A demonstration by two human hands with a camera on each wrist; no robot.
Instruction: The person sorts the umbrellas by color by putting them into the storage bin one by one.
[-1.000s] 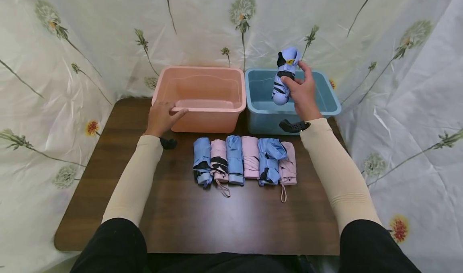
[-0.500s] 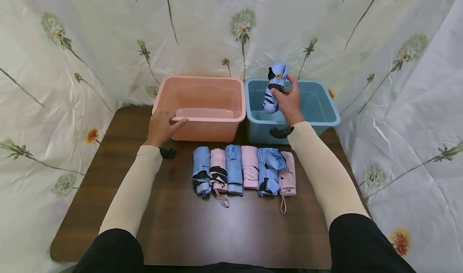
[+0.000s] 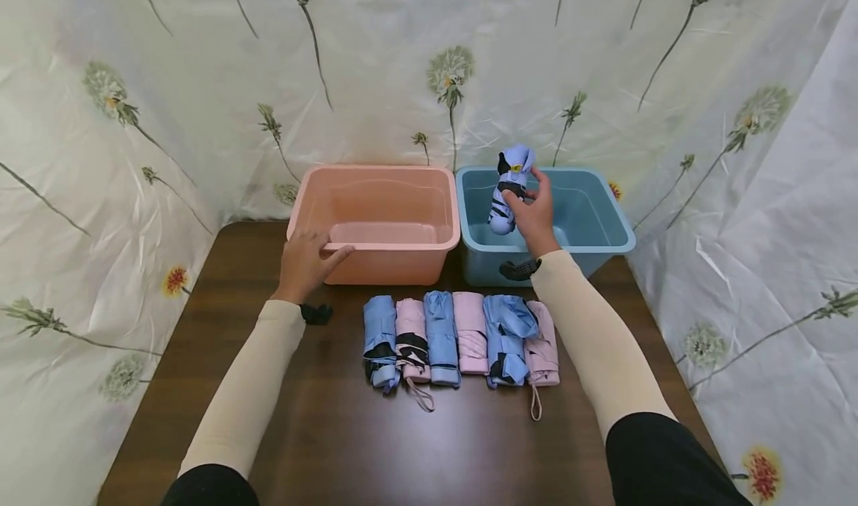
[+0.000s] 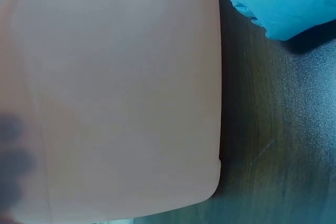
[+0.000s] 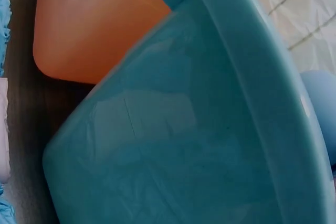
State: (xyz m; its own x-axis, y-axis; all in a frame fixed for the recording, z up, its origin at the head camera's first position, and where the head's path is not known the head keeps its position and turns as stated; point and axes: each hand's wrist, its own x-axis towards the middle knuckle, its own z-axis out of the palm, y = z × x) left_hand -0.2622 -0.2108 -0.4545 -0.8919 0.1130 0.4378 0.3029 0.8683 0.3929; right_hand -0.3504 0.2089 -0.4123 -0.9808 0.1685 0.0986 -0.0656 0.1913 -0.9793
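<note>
In the head view my right hand (image 3: 534, 212) pinches a folded umbrella (image 3: 512, 191), periwinkle blue with black bands and a yellow patch. The umbrella stands nearly upright over the left part of the blue bin (image 3: 576, 251). Its rounded end (image 5: 320, 109) peeks past the bin's rim in the right wrist view. My left hand (image 3: 303, 265) grips the front left rim of the pink bin (image 3: 395, 264), fingers over the inner side and thumb along the edge. Blurred dark fingertips (image 4: 11, 163) show at the left edge of the left wrist view.
Several folded umbrellas (image 3: 442, 342), blue and pink by turns, lie side by side in front of the bins. Two have wrist loops hanging toward the near side. The brown table (image 3: 322, 431) meets a flower-print curtain (image 3: 375, 66) behind.
My right hand has carried the umbrella left and a little lower over the blue bin. The left hand stays at the pink rim. The whole head view has tilted up, so everything sits lower.
</note>
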